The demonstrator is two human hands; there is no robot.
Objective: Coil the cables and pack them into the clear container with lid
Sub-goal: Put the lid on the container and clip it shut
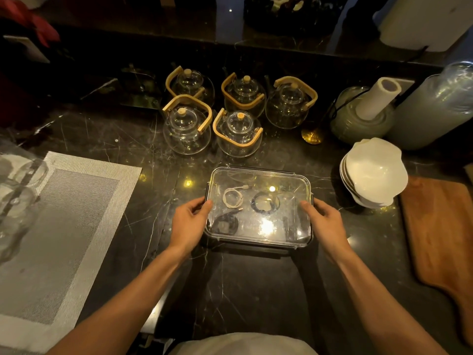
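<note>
Dark veined marble counter (256,290), frame centre: clear rectangular container (258,242), lidded, long axis left-right. Inside: white coil (233,198), two dark coils. Left hand (189,221), right hand (325,221) curl round its ends.

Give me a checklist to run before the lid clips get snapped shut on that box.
1. Lid sits on the box: ok.
2. White cable coiled inside: ok.
3. Two black cables and coiled inside: ok.
4. No cable caught under the lid's rim: cannot tell.
5. Left hand and right hand hold opposite short sides: ok.
6. Clips on all sides not yet closed: cannot tell.
</note>
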